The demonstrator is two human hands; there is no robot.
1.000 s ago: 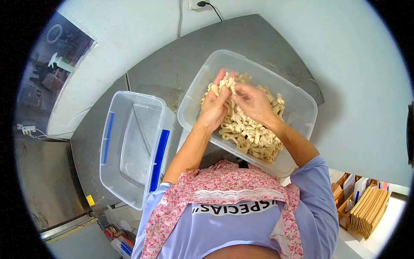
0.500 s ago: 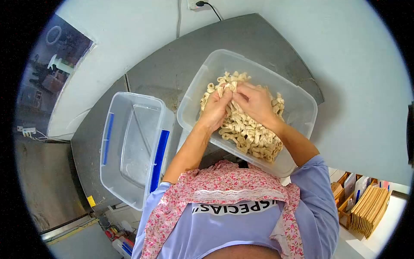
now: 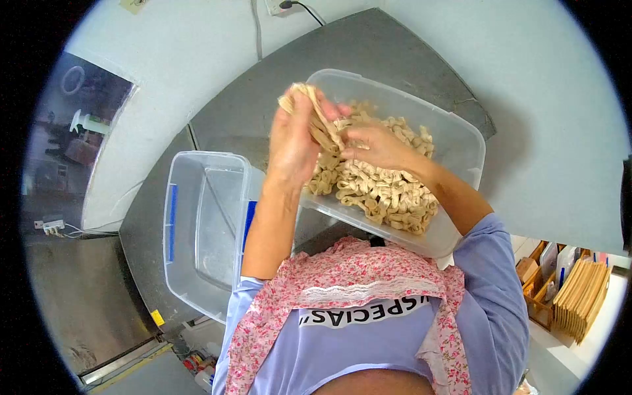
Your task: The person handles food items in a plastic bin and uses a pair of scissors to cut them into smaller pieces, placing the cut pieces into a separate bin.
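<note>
A long tan strip of what looks like tofu skin (image 3: 324, 126) stretches between my hands above the clear plastic tub (image 3: 454, 141). My left hand (image 3: 293, 141) is raised over the tub's left edge, its fingers closed around the upper part of the strip. Lower down, the fingers of my right hand (image 3: 374, 146) pinch the strip's other end. Beneath both hands lies a heap of knotted tofu skin (image 3: 388, 197) in the same tan colour. My hands cover part of the heap.
To the left stands a second clear plastic box (image 3: 174, 263) with blue side latches. Both containers are on a grey worktop (image 3: 227, 118) against white walls. A brown organizer (image 3: 540, 299) with tan envelopes sits at lower right.
My hands have parted from their position close together over the heap. The left one rose up and left, and a longer strip now shows between them. The view shifted slightly.
</note>
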